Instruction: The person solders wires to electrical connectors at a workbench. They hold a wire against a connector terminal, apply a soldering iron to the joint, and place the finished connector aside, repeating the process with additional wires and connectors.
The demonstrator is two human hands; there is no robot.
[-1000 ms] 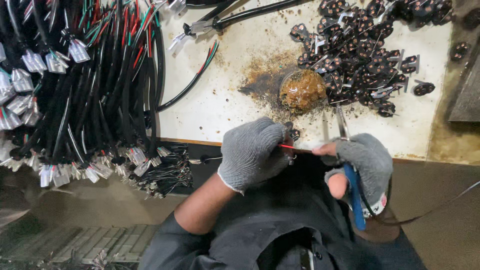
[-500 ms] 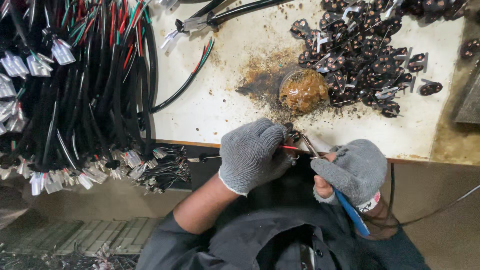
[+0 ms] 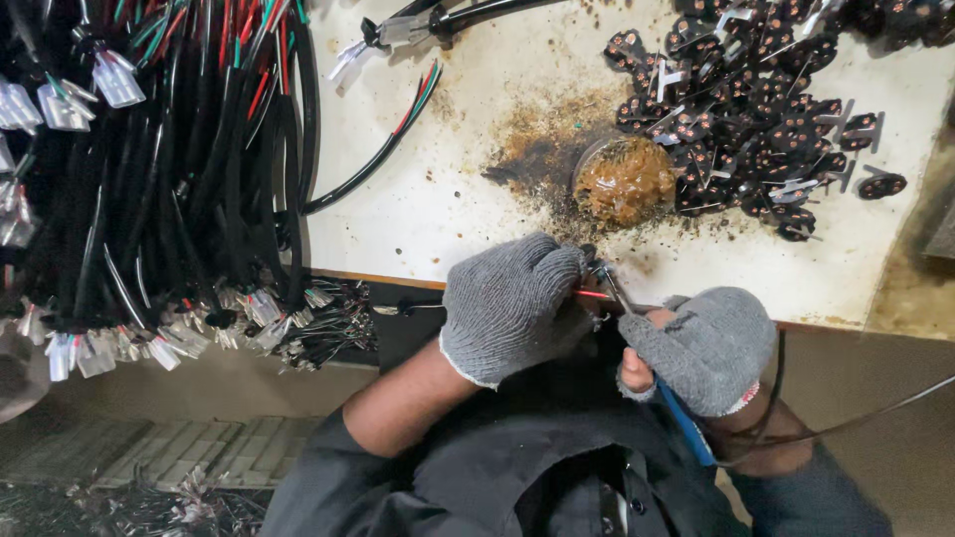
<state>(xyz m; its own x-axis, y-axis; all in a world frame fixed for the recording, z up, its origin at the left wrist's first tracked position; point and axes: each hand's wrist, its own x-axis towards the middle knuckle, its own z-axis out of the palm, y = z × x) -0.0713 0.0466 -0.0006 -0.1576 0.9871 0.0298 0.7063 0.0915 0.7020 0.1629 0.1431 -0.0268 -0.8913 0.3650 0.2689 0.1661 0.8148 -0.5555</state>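
Left hand (image 3: 512,303): grey knit glove, closed around a thin red wire (image 3: 593,294), just below the flux tin.
Right hand (image 3: 701,348): grey glove, thumb tip bare, gripped on a blue-handled soldering iron (image 3: 686,426); metal tip meets the wire end at the counter (image 3: 448,189) edge.
Risks: hot tip close to left fingers, likely burn if the wire slips; trailing cord apt to snag.
Flux tin (image 3: 625,179): small round container of brown paste, probably flux, scorched stains around.
Right of tin: heap of black connector pieces (image 3: 766,99).
Far left of tin: bundled black cable harnesses (image 3: 149,179).
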